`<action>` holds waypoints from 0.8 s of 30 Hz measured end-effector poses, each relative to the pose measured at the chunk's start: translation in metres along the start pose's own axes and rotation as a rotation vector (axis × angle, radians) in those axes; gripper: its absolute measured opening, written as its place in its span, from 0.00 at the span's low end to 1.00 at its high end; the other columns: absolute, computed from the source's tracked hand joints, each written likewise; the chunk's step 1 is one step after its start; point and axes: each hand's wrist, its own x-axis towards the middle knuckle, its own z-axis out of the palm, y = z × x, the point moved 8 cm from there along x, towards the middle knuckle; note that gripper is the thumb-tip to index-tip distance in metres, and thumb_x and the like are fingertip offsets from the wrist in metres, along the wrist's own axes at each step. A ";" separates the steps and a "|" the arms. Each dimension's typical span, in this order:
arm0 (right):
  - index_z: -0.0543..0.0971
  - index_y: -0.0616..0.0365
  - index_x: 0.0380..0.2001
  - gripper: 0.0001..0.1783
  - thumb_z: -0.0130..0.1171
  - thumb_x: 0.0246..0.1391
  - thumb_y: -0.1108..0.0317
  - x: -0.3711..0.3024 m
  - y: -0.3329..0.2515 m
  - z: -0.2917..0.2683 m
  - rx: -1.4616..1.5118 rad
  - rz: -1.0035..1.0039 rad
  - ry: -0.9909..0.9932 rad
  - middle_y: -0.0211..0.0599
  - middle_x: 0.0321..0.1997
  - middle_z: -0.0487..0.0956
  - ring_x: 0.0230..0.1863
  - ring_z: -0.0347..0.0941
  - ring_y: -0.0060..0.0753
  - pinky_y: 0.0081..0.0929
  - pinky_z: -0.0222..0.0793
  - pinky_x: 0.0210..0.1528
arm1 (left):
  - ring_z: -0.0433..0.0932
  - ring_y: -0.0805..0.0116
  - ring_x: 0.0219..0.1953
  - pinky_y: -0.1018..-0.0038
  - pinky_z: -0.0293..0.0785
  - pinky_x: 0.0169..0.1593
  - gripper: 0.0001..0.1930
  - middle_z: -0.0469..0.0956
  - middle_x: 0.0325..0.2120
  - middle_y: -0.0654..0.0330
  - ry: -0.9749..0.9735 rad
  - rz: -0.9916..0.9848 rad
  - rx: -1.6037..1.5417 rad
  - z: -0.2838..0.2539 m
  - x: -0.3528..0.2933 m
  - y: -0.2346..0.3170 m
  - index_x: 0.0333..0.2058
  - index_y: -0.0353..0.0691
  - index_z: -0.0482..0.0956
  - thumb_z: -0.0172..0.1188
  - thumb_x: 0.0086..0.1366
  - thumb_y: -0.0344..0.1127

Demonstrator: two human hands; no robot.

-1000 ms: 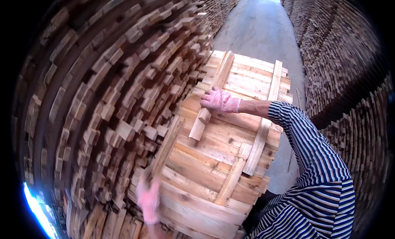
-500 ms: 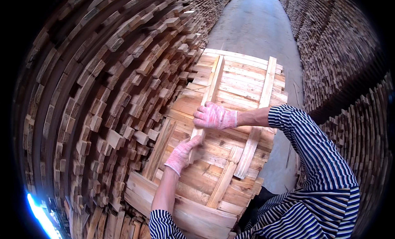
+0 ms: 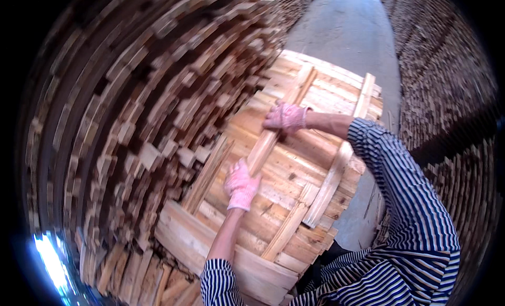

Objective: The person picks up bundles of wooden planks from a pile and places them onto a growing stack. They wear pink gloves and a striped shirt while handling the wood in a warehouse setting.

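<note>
A long, narrow wooden strip (image 3: 261, 152) lies slanted over a layer of pale boards (image 3: 294, 177). My left hand (image 3: 242, 184), in a pink knit glove, grips the strip's near end. Farther along it, my right hand (image 3: 285, 117), gloved alike, has its fingers wrapped over the strip. Some of its fingertips are hidden. To the right of my hands, another strip (image 3: 329, 186) lies across the boards, with a shorter strip (image 3: 288, 222) beside it. At the left edge of the layer rests a further strip (image 3: 206, 174).
A tall stack of lumber (image 3: 131, 132) with jutting ends rises close on the left. Another stacked wall (image 3: 442, 69) stands on the right, past a grey concrete aisle (image 3: 342, 27). Loose wood pieces (image 3: 139, 272) lie at the lower left. A wide board (image 3: 181, 232) forms the near edge.
Both hands have moved away from me, and the strip has shifted the same way. My right hand has moved farther from my left. The view has turned slightly.
</note>
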 end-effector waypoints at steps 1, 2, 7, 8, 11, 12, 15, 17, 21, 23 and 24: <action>0.76 0.37 0.49 0.22 0.65 0.48 0.57 0.005 -0.002 -0.001 0.000 -0.008 -0.016 0.31 0.48 0.78 0.50 0.77 0.41 0.50 0.68 0.52 | 0.66 0.47 0.67 0.60 0.63 0.69 0.50 0.69 0.64 0.47 -0.003 -0.031 0.001 0.000 0.002 -0.004 0.68 0.37 0.61 0.69 0.55 0.61; 0.75 0.38 0.50 0.25 0.67 0.46 0.58 0.011 -0.003 -0.002 -0.021 -0.006 -0.043 0.31 0.47 0.77 0.51 0.76 0.40 0.49 0.66 0.52 | 0.66 0.47 0.67 0.60 0.63 0.70 0.50 0.68 0.65 0.47 -0.005 -0.053 0.006 -0.001 0.004 -0.010 0.68 0.37 0.61 0.69 0.55 0.61; 0.74 0.37 0.51 0.27 0.67 0.45 0.65 0.029 0.043 0.001 -0.035 0.129 0.003 0.32 0.47 0.77 0.53 0.76 0.43 0.55 0.64 0.57 | 0.66 0.52 0.66 0.60 0.66 0.68 0.47 0.70 0.62 0.49 0.321 0.001 -0.014 -0.056 -0.010 -0.018 0.68 0.43 0.60 0.71 0.55 0.55; 0.75 0.36 0.51 0.27 0.67 0.44 0.67 0.029 0.057 0.006 -0.033 0.187 -0.049 0.33 0.47 0.76 0.53 0.76 0.44 0.56 0.64 0.58 | 0.67 0.50 0.66 0.59 0.66 0.68 0.48 0.70 0.63 0.48 0.199 -0.089 -0.024 -0.065 -0.014 -0.033 0.69 0.42 0.60 0.71 0.54 0.53; 0.75 0.35 0.49 0.27 0.66 0.45 0.72 0.038 0.078 0.006 0.073 0.250 -0.055 0.34 0.49 0.76 0.56 0.74 0.46 0.54 0.65 0.59 | 0.72 0.45 0.61 0.56 0.70 0.64 0.45 0.70 0.62 0.46 0.103 -0.259 0.102 -0.077 -0.043 -0.099 0.68 0.43 0.59 0.71 0.53 0.43; 0.75 0.35 0.50 0.26 0.65 0.47 0.71 0.046 0.079 0.006 0.043 0.257 -0.070 0.35 0.51 0.76 0.58 0.73 0.47 0.53 0.65 0.59 | 0.72 0.46 0.61 0.57 0.70 0.63 0.43 0.71 0.60 0.46 0.114 -0.271 0.127 -0.075 -0.052 -0.117 0.66 0.42 0.61 0.71 0.54 0.43; 0.75 0.33 0.53 0.23 0.61 0.53 0.68 0.062 0.090 0.006 0.057 0.354 -0.092 0.36 0.55 0.75 0.62 0.71 0.51 0.50 0.67 0.61 | 0.73 0.47 0.59 0.57 0.72 0.60 0.36 0.73 0.57 0.46 0.115 -0.294 0.165 -0.071 -0.060 -0.151 0.62 0.43 0.66 0.69 0.55 0.40; 0.75 0.33 0.56 0.22 0.58 0.57 0.65 0.049 0.119 0.010 0.191 0.526 -0.072 0.37 0.59 0.75 0.64 0.70 0.52 0.48 0.67 0.62 | 0.74 0.46 0.58 0.57 0.73 0.59 0.34 0.74 0.57 0.47 0.078 -0.281 0.131 -0.063 -0.043 -0.146 0.61 0.44 0.66 0.67 0.55 0.37; 0.78 0.38 0.52 0.18 0.53 0.59 0.66 0.053 0.101 0.006 0.037 0.363 -0.033 0.41 0.53 0.78 0.59 0.76 0.48 0.52 0.69 0.58 | 0.75 0.47 0.57 0.56 0.74 0.58 0.34 0.75 0.55 0.47 0.014 -0.277 0.105 -0.047 -0.033 -0.160 0.61 0.45 0.66 0.64 0.53 0.32; 0.78 0.39 0.50 0.16 0.53 0.60 0.65 0.068 0.084 0.000 -0.030 0.306 -0.062 0.39 0.51 0.78 0.56 0.77 0.46 0.52 0.69 0.56 | 0.76 0.47 0.56 0.56 0.74 0.58 0.34 0.76 0.54 0.47 0.012 -0.335 0.108 -0.048 -0.042 -0.174 0.61 0.45 0.66 0.63 0.53 0.33; 0.78 0.40 0.50 0.15 0.53 0.60 0.64 0.066 0.086 -0.003 -0.055 0.296 -0.030 0.39 0.50 0.78 0.55 0.77 0.45 0.51 0.69 0.55 | 0.77 0.47 0.56 0.56 0.74 0.58 0.34 0.76 0.55 0.48 -0.014 -0.349 0.114 -0.052 -0.042 -0.165 0.61 0.45 0.66 0.64 0.53 0.32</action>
